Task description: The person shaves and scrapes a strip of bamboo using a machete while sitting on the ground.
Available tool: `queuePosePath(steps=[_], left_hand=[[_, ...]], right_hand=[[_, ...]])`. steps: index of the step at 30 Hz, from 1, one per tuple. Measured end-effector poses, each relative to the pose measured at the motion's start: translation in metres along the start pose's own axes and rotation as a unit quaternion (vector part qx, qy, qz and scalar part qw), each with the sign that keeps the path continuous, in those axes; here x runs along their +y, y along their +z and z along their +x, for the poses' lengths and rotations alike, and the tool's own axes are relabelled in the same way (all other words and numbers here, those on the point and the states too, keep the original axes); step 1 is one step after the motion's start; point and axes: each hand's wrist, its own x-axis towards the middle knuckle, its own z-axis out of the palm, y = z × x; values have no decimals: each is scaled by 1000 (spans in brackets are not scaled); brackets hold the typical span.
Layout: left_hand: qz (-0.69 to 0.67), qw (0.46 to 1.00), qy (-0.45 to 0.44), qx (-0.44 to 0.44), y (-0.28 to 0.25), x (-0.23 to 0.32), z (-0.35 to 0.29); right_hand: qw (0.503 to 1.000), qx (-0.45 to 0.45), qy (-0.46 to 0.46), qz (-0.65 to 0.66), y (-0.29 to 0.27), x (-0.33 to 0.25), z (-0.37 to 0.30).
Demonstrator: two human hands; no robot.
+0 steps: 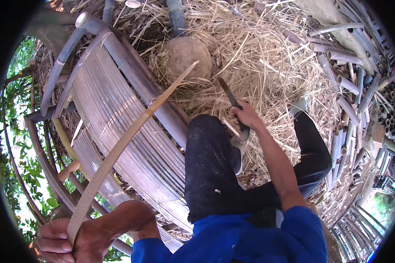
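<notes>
Ref. = block (188, 59): round, wooden, amid shavings (263, 52), which spread R of it & twd wearer. Pole (176, 17), grey, just beyond block. Tabletop (114, 105), bamboo slats, L of block & on twd wearer; thick rail (140, 81) along its R edge, btwn slats & block. Tubes (349, 85), cut bamboo, loose pile well R of block; stack (390, 107) w/ hollow ends showing, farther R. Greenery (35, 171) far L of block, past tabletop. In the way: wearer's L knee (206, 149), dark trousers, nr side of block, beside rail; other leg bent out to R.

Strip (123, 140): long, thin, tan; runs diag. from L hand (74, 241) across tabletop & rail in view, far tip in front of block. Tip–block contact: can't tell.

L hand: well apart from block, nr-L; fingers curled, pinching strip's nr end. R hand (246, 116): nr-R of block; fist wrapped round knife (227, 91), tip nr block's R edge. Knife & strip apart.
</notes>
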Motion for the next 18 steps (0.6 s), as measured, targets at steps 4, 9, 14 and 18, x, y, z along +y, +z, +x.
queuePosePath(steps=[4, 9, 14, 18], left_hand=[[6, 999, -8, -43, 3, -5, -2], [75, 991, 98, 45, 38, -38, -18], [132, 988, 43, 67, -5, -15, 3], [131, 987, 63, 72, -12, -18, 1]], right_hand=[[999, -6, 50, 3, 22, 2, 37], [972, 88, 25, -216, -54, 50, 25], [902, 194, -50, -384, -188, 127, -21], [904, 264, 74, -330, -268, 120, -86]])
